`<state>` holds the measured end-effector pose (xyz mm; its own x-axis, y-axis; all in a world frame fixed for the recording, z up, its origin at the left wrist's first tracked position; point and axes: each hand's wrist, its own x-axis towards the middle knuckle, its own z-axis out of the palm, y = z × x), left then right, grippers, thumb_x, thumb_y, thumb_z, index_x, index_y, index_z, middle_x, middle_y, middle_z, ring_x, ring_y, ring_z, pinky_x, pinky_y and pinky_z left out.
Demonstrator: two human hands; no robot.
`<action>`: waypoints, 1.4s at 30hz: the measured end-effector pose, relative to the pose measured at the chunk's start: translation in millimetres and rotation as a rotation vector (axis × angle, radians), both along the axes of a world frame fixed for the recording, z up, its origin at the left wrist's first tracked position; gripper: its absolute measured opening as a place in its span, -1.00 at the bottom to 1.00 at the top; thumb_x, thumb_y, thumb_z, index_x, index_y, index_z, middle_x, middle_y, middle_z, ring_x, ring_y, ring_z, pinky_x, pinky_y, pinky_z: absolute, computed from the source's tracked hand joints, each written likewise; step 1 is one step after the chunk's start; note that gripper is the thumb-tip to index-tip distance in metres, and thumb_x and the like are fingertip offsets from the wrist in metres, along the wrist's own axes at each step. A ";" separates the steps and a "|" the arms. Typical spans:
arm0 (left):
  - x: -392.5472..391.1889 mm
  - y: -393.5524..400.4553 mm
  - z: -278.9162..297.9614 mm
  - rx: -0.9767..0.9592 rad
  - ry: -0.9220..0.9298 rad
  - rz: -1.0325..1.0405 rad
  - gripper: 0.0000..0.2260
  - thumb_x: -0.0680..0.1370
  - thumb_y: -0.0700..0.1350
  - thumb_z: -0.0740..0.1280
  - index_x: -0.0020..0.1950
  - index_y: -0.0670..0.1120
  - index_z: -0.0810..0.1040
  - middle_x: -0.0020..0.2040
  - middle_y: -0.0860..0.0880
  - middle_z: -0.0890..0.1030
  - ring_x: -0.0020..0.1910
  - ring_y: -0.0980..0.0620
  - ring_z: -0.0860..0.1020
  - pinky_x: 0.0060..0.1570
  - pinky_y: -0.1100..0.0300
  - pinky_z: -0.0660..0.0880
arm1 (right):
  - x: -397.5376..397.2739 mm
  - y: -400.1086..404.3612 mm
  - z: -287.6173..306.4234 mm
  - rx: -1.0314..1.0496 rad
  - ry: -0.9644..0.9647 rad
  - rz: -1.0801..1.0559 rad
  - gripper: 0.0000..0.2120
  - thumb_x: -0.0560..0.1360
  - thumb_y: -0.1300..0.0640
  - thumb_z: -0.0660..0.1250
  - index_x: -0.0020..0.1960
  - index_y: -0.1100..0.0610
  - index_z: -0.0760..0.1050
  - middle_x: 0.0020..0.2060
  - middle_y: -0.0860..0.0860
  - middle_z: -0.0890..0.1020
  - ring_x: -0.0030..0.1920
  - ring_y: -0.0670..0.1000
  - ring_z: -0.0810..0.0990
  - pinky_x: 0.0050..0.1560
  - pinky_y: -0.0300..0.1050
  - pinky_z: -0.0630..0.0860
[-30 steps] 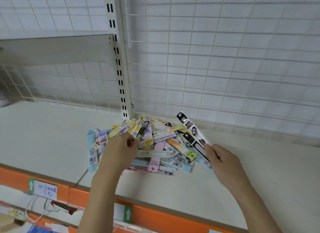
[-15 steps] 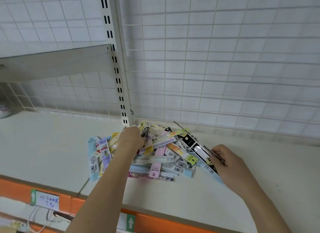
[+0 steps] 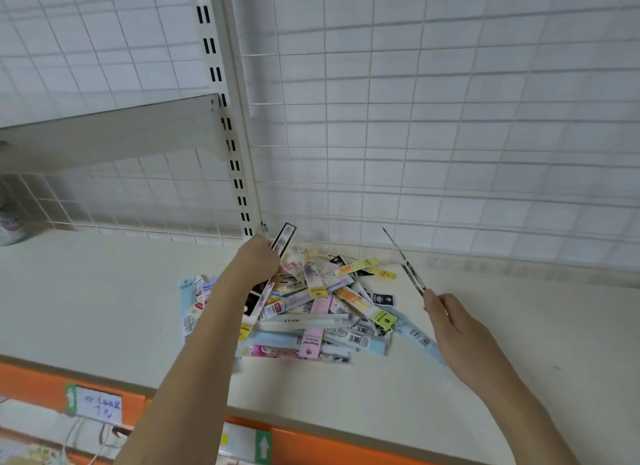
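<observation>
A loose pile of long flat packets (image 3: 322, 308) in pastel colours lies on the cream shelf (image 3: 104, 308). My left hand (image 3: 254, 265) is over the pile's back left and grips a packet with a black-and-white end (image 3: 284, 238) that sticks up past the fingers. My right hand (image 3: 450, 326) is to the right of the pile and pinches a black-and-white packet (image 3: 405, 262) by its lower end, lifted clear of the pile and seen edge-on, pointing up and left.
A white wire grid (image 3: 433, 118) backs the shelf, with a slotted upright post (image 3: 235, 166) behind the pile. A higher shelf (image 3: 104, 135) juts out at the left. The shelf's front edge is orange with a handwritten price tag (image 3: 98, 407).
My right hand has lifted its black-and-white packet off the pile and turned it edge-on. My left hand moved to the pile's back and raised a packet.
</observation>
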<state>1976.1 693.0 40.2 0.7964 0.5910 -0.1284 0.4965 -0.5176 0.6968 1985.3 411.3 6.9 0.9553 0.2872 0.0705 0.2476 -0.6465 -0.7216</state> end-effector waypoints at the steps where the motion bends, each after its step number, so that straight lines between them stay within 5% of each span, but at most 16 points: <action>1: -2.4 0.5 1.6 0.004 -0.015 -0.019 -0.81 0.53 -0.35 0.09 -0.20 -0.21 0.44 -0.30 -0.16 0.56 -0.43 -0.03 0.47 -0.42 0.23 0.33 | 2.9 -1.1 -2.9 -0.023 0.047 0.028 -0.77 0.61 -0.04 0.07 0.03 0.08 0.40 -0.17 0.12 0.56 -0.25 0.15 0.49 -0.24 -0.04 0.36; 5: -11.5 2.8 8.7 -0.014 -0.090 -0.078 -0.85 0.49 -0.36 0.18 -0.11 -0.22 0.53 -0.23 -0.13 0.54 -0.28 -0.03 0.43 -0.35 0.23 0.27 | 7.3 0.1 -4.9 0.016 0.095 -0.001 -0.70 0.61 -0.07 0.01 -0.04 0.14 0.35 -0.31 0.19 0.52 -0.31 0.15 0.45 -0.30 -0.05 0.30; 9: -18.8 2.0 16.9 0.136 -0.154 -0.095 -0.82 0.49 -0.34 0.29 -0.19 -0.10 0.61 -0.26 -0.07 0.57 -0.37 -0.02 0.46 -0.44 0.33 0.34 | 13.2 1.0 -11.1 0.058 0.175 0.014 -0.79 0.63 0.02 0.05 -0.05 0.15 0.30 -0.27 0.10 0.60 -0.29 0.08 0.50 -0.29 -0.08 0.35; 11: -19.5 3.5 17.4 0.179 -0.227 -0.083 -0.81 0.50 -0.29 0.33 -0.07 -0.04 0.68 0.08 -0.08 0.60 -0.04 -0.10 0.57 -0.15 0.31 0.46 | 14.6 1.2 -10.9 0.072 0.201 0.040 -0.83 0.63 0.06 0.06 -0.06 0.13 0.30 -0.23 0.02 0.63 -0.25 -0.01 0.56 -0.27 -0.12 0.37; 13: -16.9 10.7 12.6 0.336 -0.199 -0.018 -0.76 0.51 -0.18 0.36 -0.14 0.20 0.64 0.34 -0.06 0.46 0.39 -0.07 0.33 0.26 0.17 0.33 | 15.3 1.0 -9.6 0.074 0.192 0.068 -0.88 0.63 0.08 0.06 -0.04 0.09 0.30 -0.18 -0.05 0.66 -0.23 -0.06 0.59 -0.28 -0.17 0.39; 16: -18.4 5.6 11.1 0.383 -0.213 0.056 -0.71 0.54 -0.18 0.31 -0.12 0.26 0.60 0.45 -0.10 0.33 0.53 -0.07 0.02 0.40 0.12 0.11 | 16.0 0.1 -8.2 0.040 0.169 0.102 -0.92 0.63 0.10 0.07 0.06 0.07 0.31 -0.13 -0.10 0.67 -0.18 -0.10 0.62 -0.27 -0.17 0.42; 18: -22.8 -2.6 10.3 0.284 -0.284 0.049 -0.70 0.54 -0.30 0.24 -0.02 0.06 0.67 0.40 -0.14 0.40 0.50 -0.09 0.11 0.37 0.08 0.27 | 16.1 -0.4 -9.3 0.048 0.183 0.092 -0.91 0.62 0.13 0.08 0.06 0.08 0.34 -0.14 -0.06 0.67 -0.18 -0.02 0.64 -0.14 -0.05 0.52; 19: -25.8 -7.4 10.0 0.223 -0.311 0.044 -0.69 0.54 -0.34 0.21 -0.03 -0.01 0.68 0.37 -0.14 0.44 0.40 -0.09 0.32 0.18 0.17 0.45 | 16.8 -0.7 -9.8 0.059 0.197 0.080 -0.90 0.62 0.15 0.08 0.08 0.09 0.35 -0.15 -0.03 0.66 -0.20 0.01 0.64 -0.10 -0.01 0.54; 21: -29.4 -15.0 8.3 0.119 -0.309 0.007 -0.66 0.56 -0.37 0.15 -0.08 -0.07 0.67 0.25 -0.16 0.54 -0.21 0.06 0.55 -0.41 0.44 0.43 | 16.7 -1.1 -9.0 0.073 0.231 0.073 -0.88 0.62 0.16 0.06 0.11 0.12 0.33 -0.14 0.00 0.64 -0.29 0.02 0.59 -0.18 -0.06 0.52; 23: -27.8 -18.6 4.4 0.056 -0.299 -0.002 -0.65 0.56 -0.38 0.09 -0.06 -0.13 0.66 0.10 -0.20 0.63 -0.52 0.15 0.39 -0.59 0.36 0.36 | 15.3 -1.9 -7.1 0.058 0.214 0.060 -0.88 0.62 0.15 0.05 0.09 0.14 0.32 -0.19 0.04 0.60 -0.35 0.02 0.48 -0.31 -0.12 0.38; 25: -24.0 -22.7 0.5 -0.023 -0.286 0.019 -0.64 0.56 -0.38 0.05 -0.02 -0.21 0.64 0.06 -0.24 0.63 -0.44 0.09 0.44 -0.45 0.25 0.50 | 12.3 -3.2 -3.8 0.064 0.180 0.037 -0.84 0.62 0.06 0.06 0.07 0.13 0.33 -0.29 0.06 0.51 -0.36 0.01 0.41 -0.35 -0.11 0.28; 28: -14.4 -25.7 -5.0 -0.134 -0.275 0.085 -0.67 0.54 -0.33 0.06 -0.11 -0.23 0.63 0.06 -0.28 0.61 -0.05 -0.23 0.57 0.00 0.03 0.53 | 4.6 -3.0 5.1 0.143 0.200 0.013 -0.72 0.60 -0.13 0.04 0.00 0.04 0.38 -0.38 0.01 0.44 -0.32 0.00 0.43 -0.30 -0.13 0.29; 31: -2.9 -28.8 -8.1 -0.215 -0.255 0.115 -0.74 0.55 -0.16 0.12 -0.24 -0.20 0.52 -0.13 -0.18 0.61 -0.18 -0.14 0.62 -0.10 0.12 0.49 | 5.8 -5.0 5.9 0.150 0.178 0.019 -0.72 0.61 -0.11 0.00 -0.08 0.02 0.38 -0.38 0.06 0.46 -0.30 0.07 0.44 -0.26 -0.09 0.30; 37: 25.2 -32.5 -20.6 0.213 -0.032 -0.009 -0.72 0.56 -0.04 0.24 -0.31 -0.11 0.35 -0.43 0.00 0.41 -0.35 0.01 0.43 -0.40 0.26 0.31 | 16.1 -14.0 0.1 0.051 0.186 0.082 -0.94 0.61 0.07 0.11 -0.03 -0.01 0.34 -0.28 -0.05 0.63 -0.25 0.07 0.56 -0.27 -0.12 0.40; 42: 39.0 -34.6 -32.0 0.272 0.118 -0.053 -0.54 0.50 0.13 0.31 0.07 -0.30 0.50 -0.07 -0.23 0.65 -0.18 -0.14 0.57 -0.28 0.17 0.38 | 21.1 -19.4 1.1 -0.029 0.226 0.098 -0.92 0.54 0.18 0.24 -0.08 0.03 0.35 -0.19 -0.11 0.68 -0.19 0.00 0.65 -0.17 -0.09 0.50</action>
